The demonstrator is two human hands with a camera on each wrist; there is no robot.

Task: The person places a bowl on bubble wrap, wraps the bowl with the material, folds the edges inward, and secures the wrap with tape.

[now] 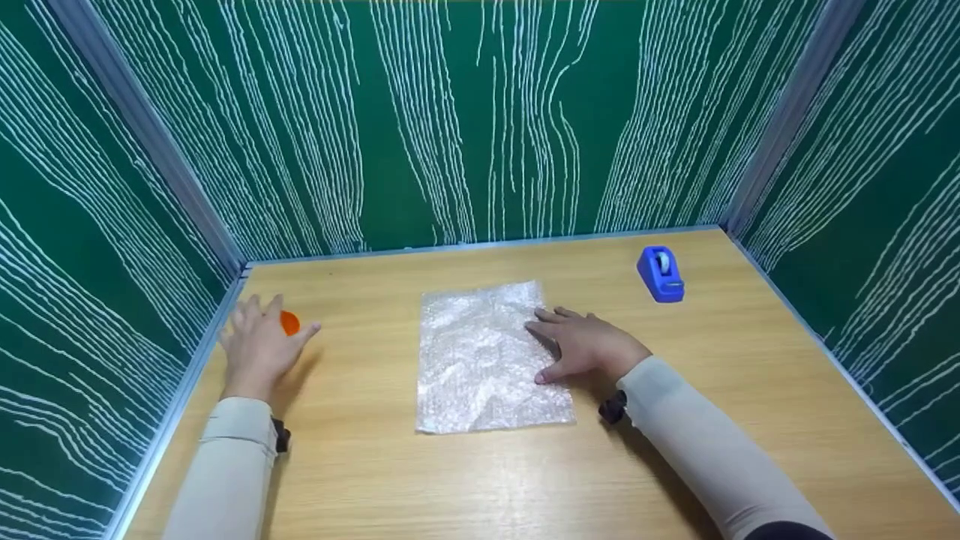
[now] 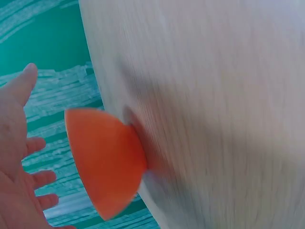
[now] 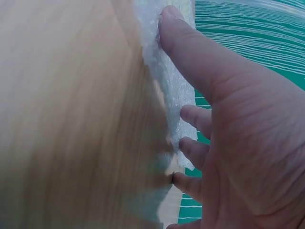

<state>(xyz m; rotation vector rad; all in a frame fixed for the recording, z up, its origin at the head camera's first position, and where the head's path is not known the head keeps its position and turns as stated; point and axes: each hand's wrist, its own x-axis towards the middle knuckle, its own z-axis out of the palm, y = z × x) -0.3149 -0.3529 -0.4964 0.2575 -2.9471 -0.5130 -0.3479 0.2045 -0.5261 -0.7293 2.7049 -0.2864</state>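
Note:
An orange bowl stands on the table at the left, mostly covered by my left hand in the head view. That hand hovers over the bowl with its fingers spread, and the left wrist view shows a gap between palm and rim. A sheet of clear bubble wrap lies flat in the middle of the table. At its right edge is my right hand, thumb and fingers spread, the fingertips right at the wrap. In the right wrist view the thumb overlaps the bubble wrap.
A blue tape dispenser stands at the back right of the wooden table. Green panels with white wavy lines enclose the back and both sides, joined by grey metal posts.

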